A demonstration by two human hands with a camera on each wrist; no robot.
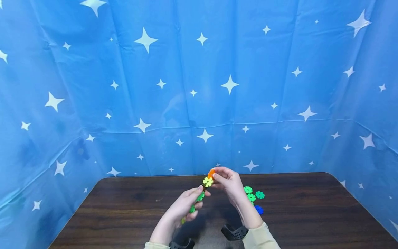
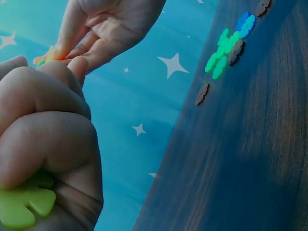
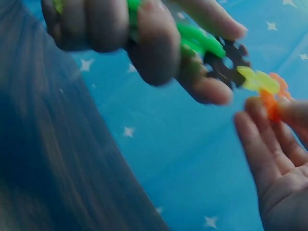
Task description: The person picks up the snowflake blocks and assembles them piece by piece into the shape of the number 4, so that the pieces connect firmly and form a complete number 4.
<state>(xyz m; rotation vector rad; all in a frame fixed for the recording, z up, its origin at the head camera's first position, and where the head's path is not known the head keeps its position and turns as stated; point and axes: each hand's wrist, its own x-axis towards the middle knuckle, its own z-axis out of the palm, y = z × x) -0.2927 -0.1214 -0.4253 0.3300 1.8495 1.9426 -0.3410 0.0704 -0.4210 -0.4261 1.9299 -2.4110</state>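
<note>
My left hand grips a chain of interlocking plastic snowflake discs. Along it show green discs, a dark brown disc by the thumb and finger, and a yellow disc beyond. A yellow-green disc sticks out at the little-finger side of the fist. Between thumb and fingers, my right hand pinches an orange disc at the far end, where it meets the yellow one. Both hands are raised over the dark wooden table, the fingers hiding part of the chain.
Loose green discs lie on the table to the right of the right arm, with a blue disc beside them. Brown discs lie among them. A blue star-patterned curtain hangs behind the table's far edge.
</note>
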